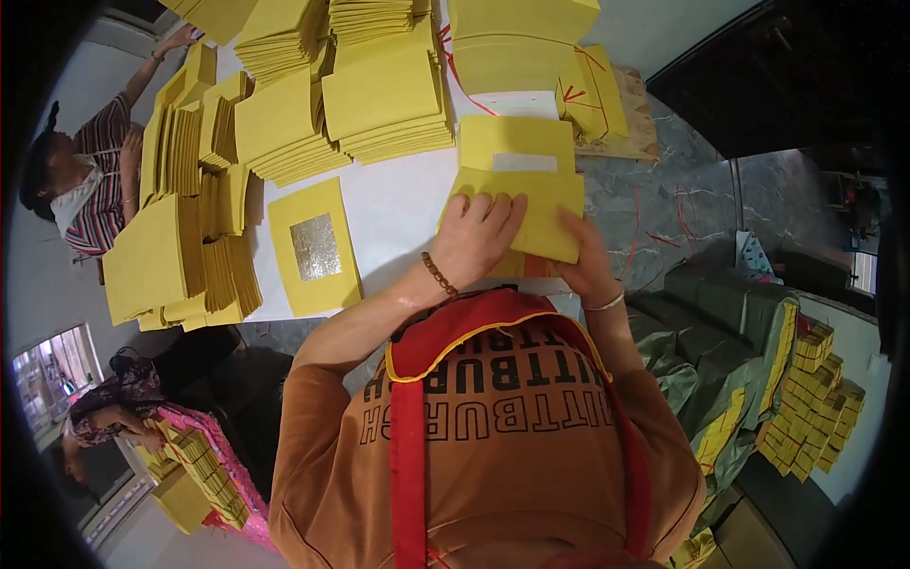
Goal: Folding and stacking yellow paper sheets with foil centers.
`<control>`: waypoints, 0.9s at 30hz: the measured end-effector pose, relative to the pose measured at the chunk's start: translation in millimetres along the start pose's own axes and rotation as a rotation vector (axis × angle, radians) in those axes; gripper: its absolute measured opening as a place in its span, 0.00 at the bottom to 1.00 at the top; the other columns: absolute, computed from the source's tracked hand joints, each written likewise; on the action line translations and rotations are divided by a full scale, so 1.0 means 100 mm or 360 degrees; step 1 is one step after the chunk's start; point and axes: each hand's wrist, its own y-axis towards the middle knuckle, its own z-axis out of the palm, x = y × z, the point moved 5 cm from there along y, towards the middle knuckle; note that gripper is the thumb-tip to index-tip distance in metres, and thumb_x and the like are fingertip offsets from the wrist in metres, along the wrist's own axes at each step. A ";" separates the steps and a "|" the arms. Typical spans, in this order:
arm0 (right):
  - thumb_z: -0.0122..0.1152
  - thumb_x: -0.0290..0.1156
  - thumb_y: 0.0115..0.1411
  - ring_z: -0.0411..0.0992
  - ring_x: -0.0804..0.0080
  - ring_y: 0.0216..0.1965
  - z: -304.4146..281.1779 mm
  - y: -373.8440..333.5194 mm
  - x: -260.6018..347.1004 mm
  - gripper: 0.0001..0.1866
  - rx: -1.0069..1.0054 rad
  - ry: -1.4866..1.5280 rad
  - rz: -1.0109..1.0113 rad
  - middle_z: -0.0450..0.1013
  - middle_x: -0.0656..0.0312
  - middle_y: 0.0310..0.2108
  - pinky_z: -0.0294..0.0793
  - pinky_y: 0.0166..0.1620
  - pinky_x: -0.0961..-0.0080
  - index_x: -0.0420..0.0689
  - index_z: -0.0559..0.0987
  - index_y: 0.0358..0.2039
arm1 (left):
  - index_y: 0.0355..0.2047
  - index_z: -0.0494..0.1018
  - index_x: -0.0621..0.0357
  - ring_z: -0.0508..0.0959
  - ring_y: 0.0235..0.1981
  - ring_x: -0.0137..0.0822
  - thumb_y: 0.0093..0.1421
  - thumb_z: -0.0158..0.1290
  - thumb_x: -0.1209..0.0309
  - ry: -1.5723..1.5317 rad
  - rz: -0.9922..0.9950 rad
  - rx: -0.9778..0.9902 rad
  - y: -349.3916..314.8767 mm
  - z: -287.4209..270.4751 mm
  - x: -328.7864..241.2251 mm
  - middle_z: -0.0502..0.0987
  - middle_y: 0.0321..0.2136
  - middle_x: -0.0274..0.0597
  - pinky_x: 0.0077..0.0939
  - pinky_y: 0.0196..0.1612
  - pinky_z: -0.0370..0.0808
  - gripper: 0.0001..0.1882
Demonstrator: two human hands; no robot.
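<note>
Nearest: brown shirt (512, 455) + red apron (408, 455) w/ yellow trim. Just beyond, at the table's near edge, right of centre, is the yellow folder (540, 223), under both hands. Its near panel has its long axis approx left-right, right end a bit nearer; the far panel points away from the wearer, w/ a whitish patch (524, 162) by the fold line. Can't tell if it's 1 pc folded or 2 overlapping. Orange strip (540, 268) shows at the near edge.

Left hand (482, 232): fingers bent, tips on the near panel, pointing far; thumb hidden, so can't tell if it grips. Right hand (590, 261): at the panel's right edge, fingers blurred, can't tell if pinching or just touching.

Left of that, apart, on the white table (393, 204): flat yellow piece w/ silver patch (316, 247), long axis approx near-far, far end leaning left. Further left, yellow stacks (152, 256); far, mid-table, more yellow piles (384, 90). Far right, yellow bundle (583, 95) w/ red ties. Beyond the left stacks, co-worker in striped top (104, 142), arm stretched far.
</note>
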 end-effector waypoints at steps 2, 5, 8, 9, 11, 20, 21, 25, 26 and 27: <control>0.49 0.29 0.61 0.68 0.67 0.48 0.01 0.01 -0.01 0.19 -0.0027 -0.0299 -0.0093 0.67 0.57 0.48 0.69 0.50 0.71 0.39 0.63 0.53 | 0.48 0.67 0.61 0.69 0.38 0.33 0.43 0.51 0.69 0.0085 -0.0060 -0.0085 0.00 -0.07 0.10 0.68 0.43 0.39 0.24 0.36 0.62 0.28; 0.49 0.26 0.59 0.69 0.69 0.47 0.05 0.04 0.07 0.20 -0.0112 -0.0275 -0.0257 0.67 0.58 0.48 0.72 0.47 0.72 0.40 0.63 0.52 | 0.54 0.59 0.60 0.68 0.46 0.37 0.48 0.52 0.65 0.0103 -0.0461 -0.0374 -0.02 -0.23 0.35 0.64 0.51 0.46 0.26 0.43 0.63 0.32; 0.48 0.26 0.60 0.68 0.69 0.48 0.14 0.06 0.16 0.20 -0.0154 -0.0296 -0.0493 0.67 0.59 0.48 0.72 0.47 0.72 0.40 0.62 0.53 | 0.59 0.49 0.60 0.67 0.49 0.37 0.56 0.49 0.64 -0.1152 -0.1180 -0.0692 -0.18 -0.18 0.66 0.59 0.55 0.52 0.27 0.46 0.64 0.34; 0.48 0.26 0.60 0.67 0.69 0.49 0.19 0.08 0.13 0.20 -0.0194 -0.0267 -0.0562 0.66 0.59 0.48 0.71 0.48 0.73 0.40 0.62 0.53 | 0.60 0.44 0.61 0.67 0.47 0.36 0.60 0.46 0.65 -0.2363 -0.1471 -0.0762 -0.26 0.02 0.69 0.58 0.54 0.55 0.26 0.47 0.65 0.33; 0.48 0.26 0.60 0.67 0.69 0.50 0.31 0.14 0.02 0.20 -0.0207 -0.0241 -0.0610 0.66 0.59 0.48 0.69 0.49 0.73 0.41 0.62 0.53 | 0.61 0.45 0.57 0.67 0.49 0.33 0.62 0.44 0.64 -0.3075 -0.1362 -0.0780 -0.25 0.09 0.54 0.61 0.55 0.47 0.28 0.48 0.65 0.30; 0.51 0.32 0.59 0.64 0.68 0.50 0.43 0.07 0.00 0.26 0.0132 -0.0268 -0.0607 0.63 0.57 0.51 0.64 0.52 0.71 0.38 0.58 0.56 | 0.48 0.64 0.61 0.69 0.31 0.20 0.58 0.46 0.78 -0.3108 -0.1485 -0.0671 -0.36 0.13 0.51 0.73 0.33 0.30 0.15 0.35 0.65 0.16; 0.53 0.34 0.59 0.64 0.67 0.51 0.41 0.07 0.12 0.28 0.0205 -0.0464 -0.0601 0.63 0.56 0.52 0.64 0.53 0.71 0.38 0.58 0.57 | 0.48 0.64 0.61 0.69 0.31 0.20 0.58 0.46 0.78 -0.3094 -0.1461 -0.0579 -0.39 0.13 0.49 0.73 0.33 0.31 0.15 0.36 0.65 0.16; 0.54 0.39 0.58 0.63 0.66 0.53 0.35 -0.01 0.29 0.32 0.0448 -0.0567 -0.0464 0.63 0.55 0.52 0.64 0.54 0.70 0.39 0.56 0.58 | 0.49 0.64 0.62 0.70 0.35 0.20 0.58 0.46 0.78 -0.3051 -0.1430 -0.0560 -0.38 0.06 0.44 0.74 0.34 0.31 0.16 0.40 0.66 0.17; 0.54 0.39 0.58 0.63 0.66 0.53 0.36 -0.03 0.29 0.32 0.0452 -0.0572 -0.0454 0.63 0.55 0.52 0.64 0.54 0.70 0.39 0.56 0.58 | 0.50 0.63 0.62 0.71 0.37 0.21 0.58 0.45 0.78 -0.3062 -0.1360 -0.0482 -0.36 0.05 0.43 0.73 0.35 0.33 0.17 0.42 0.67 0.17; 0.53 0.39 0.58 0.63 0.67 0.53 0.38 -0.05 0.29 0.31 0.0465 -0.0599 -0.0440 0.63 0.56 0.52 0.64 0.54 0.70 0.39 0.57 0.58 | 0.51 0.62 0.63 0.71 0.39 0.22 0.59 0.45 0.78 -0.3070 -0.1287 -0.0402 -0.35 0.04 0.43 0.73 0.36 0.34 0.19 0.43 0.67 0.18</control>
